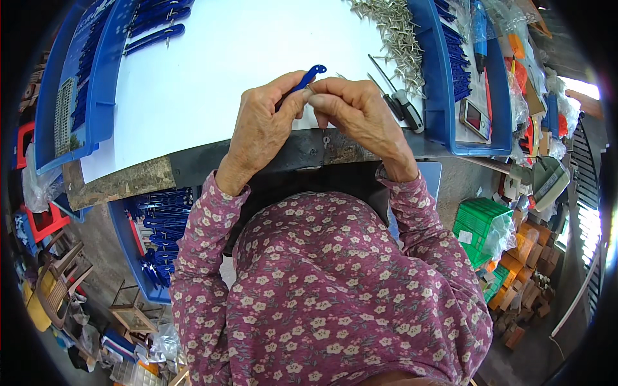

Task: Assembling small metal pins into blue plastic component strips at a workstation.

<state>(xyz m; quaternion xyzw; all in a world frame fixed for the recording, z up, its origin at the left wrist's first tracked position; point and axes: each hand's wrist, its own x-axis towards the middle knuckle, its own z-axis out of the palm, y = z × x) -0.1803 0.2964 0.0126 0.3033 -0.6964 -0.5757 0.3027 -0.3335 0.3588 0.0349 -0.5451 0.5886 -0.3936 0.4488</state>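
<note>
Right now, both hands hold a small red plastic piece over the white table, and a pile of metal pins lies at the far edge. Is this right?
Not quite: the plastic piece is blue, not red. The head view shows the left hand and the right hand pinching it together over the white table, and the pile of metal pins does lie at the far edge.
</note>
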